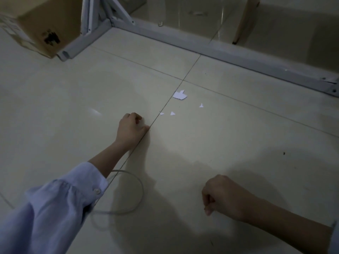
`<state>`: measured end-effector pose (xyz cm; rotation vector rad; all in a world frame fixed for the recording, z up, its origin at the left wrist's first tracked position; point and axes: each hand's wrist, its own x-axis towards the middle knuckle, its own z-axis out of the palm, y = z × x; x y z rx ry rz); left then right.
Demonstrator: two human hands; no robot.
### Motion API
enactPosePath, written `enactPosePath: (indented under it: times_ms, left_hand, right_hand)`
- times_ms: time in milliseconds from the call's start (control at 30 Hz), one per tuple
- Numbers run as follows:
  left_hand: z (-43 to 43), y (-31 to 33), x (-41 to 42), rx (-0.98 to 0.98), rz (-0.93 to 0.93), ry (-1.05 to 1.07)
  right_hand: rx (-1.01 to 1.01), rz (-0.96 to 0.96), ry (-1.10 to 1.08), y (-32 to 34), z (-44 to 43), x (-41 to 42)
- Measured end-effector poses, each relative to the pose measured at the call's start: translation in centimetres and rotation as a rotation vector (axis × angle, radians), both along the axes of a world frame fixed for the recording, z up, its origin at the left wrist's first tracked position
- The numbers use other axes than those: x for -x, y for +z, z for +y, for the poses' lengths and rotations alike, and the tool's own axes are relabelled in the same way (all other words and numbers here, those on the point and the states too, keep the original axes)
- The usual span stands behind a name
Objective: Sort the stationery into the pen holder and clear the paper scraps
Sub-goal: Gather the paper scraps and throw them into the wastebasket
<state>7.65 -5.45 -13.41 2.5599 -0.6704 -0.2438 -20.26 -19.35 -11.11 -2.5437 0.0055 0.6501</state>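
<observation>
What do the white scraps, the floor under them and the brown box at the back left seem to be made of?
The white scraps look like thin matte paper: flat, with jagged edges. The floor seems glazed tile, glossy: it shows reflections and straight joint lines. The brown box looks like matte cardboard, by its dull brown faces and sharp corner.
</observation>
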Motion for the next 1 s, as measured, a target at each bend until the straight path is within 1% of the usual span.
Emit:
enactPosePath:
  times_ms: [167, 333, 467, 533, 600, 733, 800, 1000]
  left_hand:
    - [-1.1, -0.1, -0.4, 0.018, 0.003, 0.019]
    - [-2.1, -0.2, -0.6, 0.011, 0.0, -0.024]
    - [-3.7, -0.2, -0.5, 0.032, -0.03, -0.102]
    - [-4.5, -0.3, -0.4, 0.034, -0.048, -0.131]
    - [-5.1, -0.4, -0.4, 0.025, -0.06, -0.14]
    - [-5.8, -0.7, -0.8, 0.007, -0.058, -0.112]
    - [-6.2, -0.7, -0.9, -0.011, -0.043, -0.105]
    - [-6.8, -0.4, -1.5, -0.051, 0.005, -0.112]
  right_hand:
    - [0.017, 0.024, 0.044, 0.4, -0.3, 0.0]
    - [0.045, 0.047, 0.149, 0.1, -0.4, 0.0]
    - [0.106, -0.066, 0.249, -0.4, -0.6, 0.5]
    - [0.155, -0.191, 0.289, -0.5, -0.6, 0.8]
    - [0.182, -0.28, 0.28, -0.5, -0.5, 1.2]
    - [0.076, -0.282, 0.198, -0.6, -0.9, 1.9]
    - [0.06, -0.285, 0.214, -0.5, -1.2, 2.1]
    - [0.165, -0.318, 0.229, -0.4, -0.7, 2.5]
